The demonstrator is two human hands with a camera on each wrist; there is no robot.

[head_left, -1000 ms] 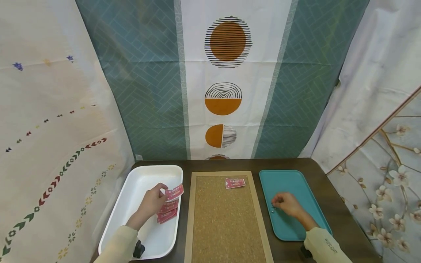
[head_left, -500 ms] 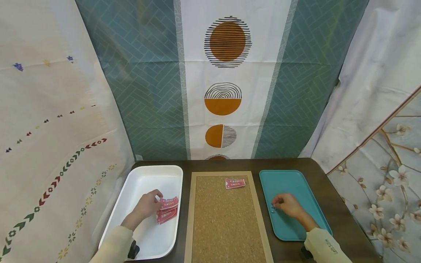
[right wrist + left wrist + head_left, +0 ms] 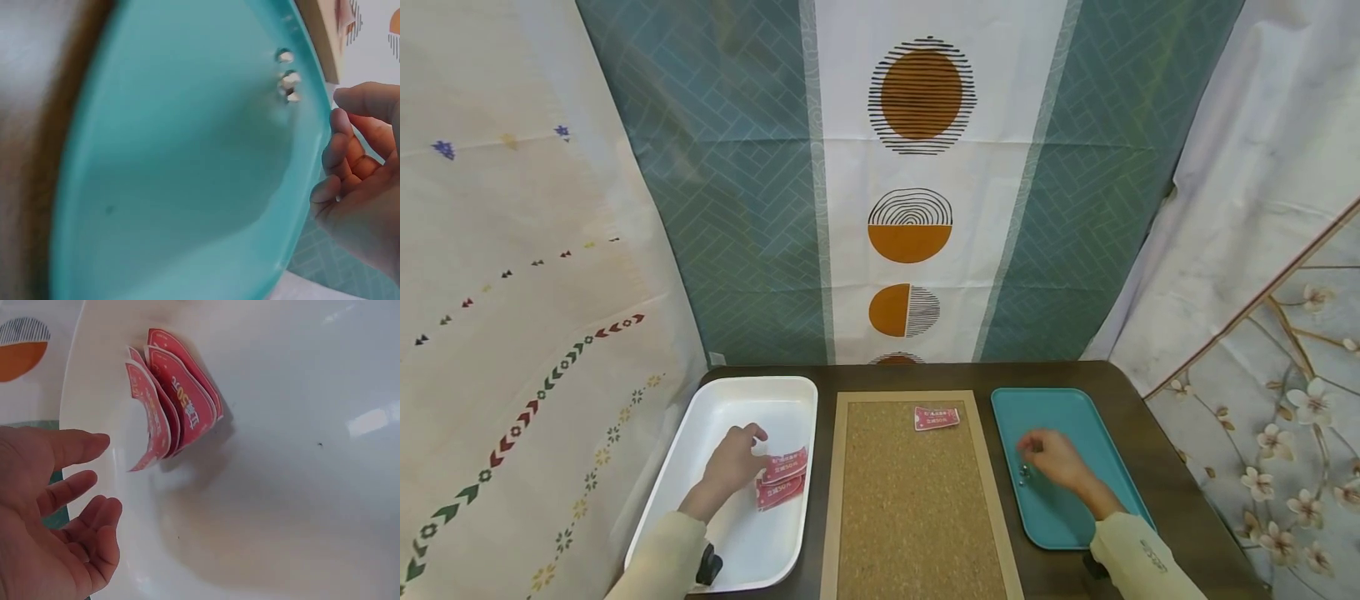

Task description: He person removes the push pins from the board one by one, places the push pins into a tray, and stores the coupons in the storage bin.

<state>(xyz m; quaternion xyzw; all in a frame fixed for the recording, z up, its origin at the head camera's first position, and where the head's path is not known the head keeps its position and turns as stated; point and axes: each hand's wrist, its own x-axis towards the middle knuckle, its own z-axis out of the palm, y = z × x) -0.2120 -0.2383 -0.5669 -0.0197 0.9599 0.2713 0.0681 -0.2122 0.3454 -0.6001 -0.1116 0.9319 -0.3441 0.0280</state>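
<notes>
In the white tray (image 3: 664,486), my left hand (image 3: 733,457) hovers just left of several red printed coupons (image 3: 784,481). The left wrist view shows its thumb and fingers apart, holding nothing, beside the bent, overlapping coupons (image 3: 181,394). My right hand (image 3: 1056,458) is over the teal tray (image 3: 1093,525), its fingers curled and the thumb tip close to the index fingertip. I cannot tell whether something tiny is pinched there. Small shiny silver pieces (image 3: 289,80) lie in that tray near its edge, just beyond the right fingertips.
Between the trays lies a wood-framed cork board (image 3: 917,500) with one red coupon (image 3: 936,418) near its top edge. All of this stands on a dark brown table (image 3: 1180,492). A patterned curtain (image 3: 917,183) hangs behind, with more cloth at both sides.
My left hand has let go of the top coupon, which now lies lower on the others, and has drawn back left. My right hand has lifted slightly off the silver pieces.
</notes>
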